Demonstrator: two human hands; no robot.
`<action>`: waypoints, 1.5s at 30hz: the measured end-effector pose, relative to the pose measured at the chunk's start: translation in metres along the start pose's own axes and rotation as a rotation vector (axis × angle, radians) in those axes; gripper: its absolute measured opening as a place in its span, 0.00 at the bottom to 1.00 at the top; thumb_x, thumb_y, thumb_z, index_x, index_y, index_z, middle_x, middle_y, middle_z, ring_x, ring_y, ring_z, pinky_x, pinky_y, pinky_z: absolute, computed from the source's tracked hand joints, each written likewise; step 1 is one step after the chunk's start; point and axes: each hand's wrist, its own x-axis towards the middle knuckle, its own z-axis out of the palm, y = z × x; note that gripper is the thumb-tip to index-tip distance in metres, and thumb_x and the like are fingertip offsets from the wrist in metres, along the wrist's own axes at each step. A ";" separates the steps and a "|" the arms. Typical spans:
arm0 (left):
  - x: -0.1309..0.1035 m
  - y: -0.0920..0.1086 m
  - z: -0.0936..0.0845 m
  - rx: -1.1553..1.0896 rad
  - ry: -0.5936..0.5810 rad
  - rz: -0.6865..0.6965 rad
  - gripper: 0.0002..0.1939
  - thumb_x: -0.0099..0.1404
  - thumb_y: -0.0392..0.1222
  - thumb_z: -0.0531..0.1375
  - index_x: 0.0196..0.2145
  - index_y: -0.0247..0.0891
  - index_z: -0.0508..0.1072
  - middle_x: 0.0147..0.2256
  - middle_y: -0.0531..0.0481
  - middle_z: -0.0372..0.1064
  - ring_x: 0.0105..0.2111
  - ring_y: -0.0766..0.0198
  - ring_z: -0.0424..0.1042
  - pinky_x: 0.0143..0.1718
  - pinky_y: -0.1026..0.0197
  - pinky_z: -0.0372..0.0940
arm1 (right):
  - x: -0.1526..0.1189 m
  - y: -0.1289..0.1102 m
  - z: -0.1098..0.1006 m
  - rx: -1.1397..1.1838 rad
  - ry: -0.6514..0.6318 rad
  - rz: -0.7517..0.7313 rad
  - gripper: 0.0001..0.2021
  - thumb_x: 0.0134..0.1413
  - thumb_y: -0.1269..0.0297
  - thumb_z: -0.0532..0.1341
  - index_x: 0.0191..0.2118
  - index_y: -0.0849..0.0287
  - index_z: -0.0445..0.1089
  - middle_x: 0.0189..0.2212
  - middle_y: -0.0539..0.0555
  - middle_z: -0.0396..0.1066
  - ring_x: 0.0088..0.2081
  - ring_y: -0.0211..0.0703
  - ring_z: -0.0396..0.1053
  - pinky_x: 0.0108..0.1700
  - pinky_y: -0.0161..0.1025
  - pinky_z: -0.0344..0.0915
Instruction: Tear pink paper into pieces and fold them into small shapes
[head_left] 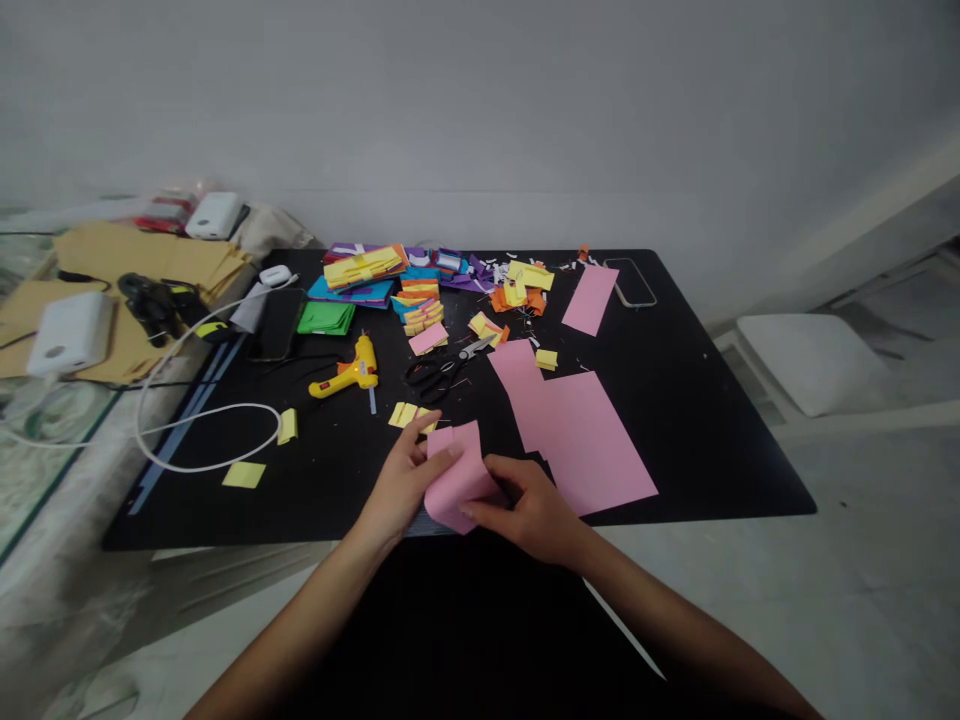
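Near the front edge of the black table, a curved piece of pink paper (459, 476) is held between both hands. My left hand (411, 470) grips its left side, the thumb lying across the front. On the lower right side, my right hand (529, 505) pinches the paper between thumb and fingers. To the right lie a large pink sheet (600, 445) and a narrower pink strip (521, 390). Just beyond my left hand are folded yellow paper pieces (405, 414). Scissors with black handles (439, 378) lie farther back, partly opened.
A yellow glue gun (349, 370) lies left of the scissors. Bundles of coloured folded paper (364, 270) and scraps (521, 295) cover the table's back. A white cable (202, 468) loops over the left side. A phone (634, 283) rests at back right, beside another pink sheet (591, 300).
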 end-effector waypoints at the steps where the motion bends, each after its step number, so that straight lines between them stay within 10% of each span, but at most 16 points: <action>1: -0.001 -0.001 -0.001 0.046 0.004 0.029 0.41 0.55 0.48 0.76 0.63 0.43 0.69 0.45 0.44 0.79 0.37 0.58 0.80 0.39 0.58 0.74 | -0.001 -0.002 -0.001 -0.047 0.014 -0.040 0.10 0.56 0.64 0.68 0.28 0.56 0.67 0.27 0.47 0.66 0.30 0.39 0.63 0.33 0.38 0.60; 6: -0.010 0.005 -0.010 0.388 -0.181 0.237 0.20 0.67 0.53 0.67 0.55 0.48 0.80 0.65 0.42 0.68 0.65 0.46 0.67 0.66 0.44 0.61 | -0.006 -0.011 -0.009 -0.242 0.033 -0.256 0.04 0.61 0.65 0.68 0.36 0.54 0.71 0.38 0.52 0.73 0.40 0.46 0.70 0.44 0.43 0.68; 10: -0.016 0.016 -0.018 0.446 -0.418 0.272 0.26 0.76 0.62 0.53 0.51 0.44 0.83 0.60 0.40 0.73 0.63 0.45 0.68 0.70 0.43 0.54 | -0.007 -0.007 -0.011 -0.374 0.046 -0.290 0.05 0.62 0.69 0.67 0.42 0.54 0.74 0.43 0.54 0.75 0.44 0.47 0.72 0.48 0.45 0.69; 14: -0.017 0.024 -0.020 0.519 -0.518 0.316 0.23 0.70 0.58 0.63 0.55 0.44 0.79 0.55 0.42 0.76 0.57 0.47 0.72 0.62 0.48 0.63 | -0.006 0.001 -0.009 -0.444 0.060 -0.335 0.04 0.64 0.69 0.67 0.44 0.54 0.76 0.42 0.53 0.74 0.43 0.45 0.72 0.47 0.44 0.71; 25: -0.018 0.017 -0.022 0.327 -0.326 0.174 0.12 0.69 0.47 0.68 0.46 0.39 0.78 0.40 0.48 0.81 0.38 0.63 0.78 0.41 0.62 0.70 | -0.006 0.002 -0.012 -0.505 0.335 -0.412 0.21 0.56 0.65 0.73 0.54 0.51 0.72 0.59 0.62 0.65 0.62 0.59 0.66 0.63 0.61 0.68; 37: -0.022 0.007 -0.026 0.343 -0.248 0.293 0.24 0.69 0.44 0.68 0.59 0.44 0.69 0.33 0.53 0.77 0.29 0.67 0.73 0.31 0.67 0.67 | -0.002 0.004 -0.012 -0.100 0.231 -0.095 0.10 0.59 0.59 0.72 0.45 0.53 0.76 0.32 0.48 0.80 0.31 0.40 0.77 0.35 0.37 0.71; 45: -0.022 0.013 -0.024 0.671 -0.159 0.506 0.06 0.67 0.44 0.68 0.34 0.39 0.78 0.28 0.54 0.74 0.25 0.70 0.70 0.25 0.69 0.63 | -0.001 0.001 -0.010 -0.164 0.189 -0.141 0.07 0.64 0.57 0.68 0.41 0.54 0.78 0.35 0.50 0.82 0.36 0.42 0.80 0.38 0.37 0.73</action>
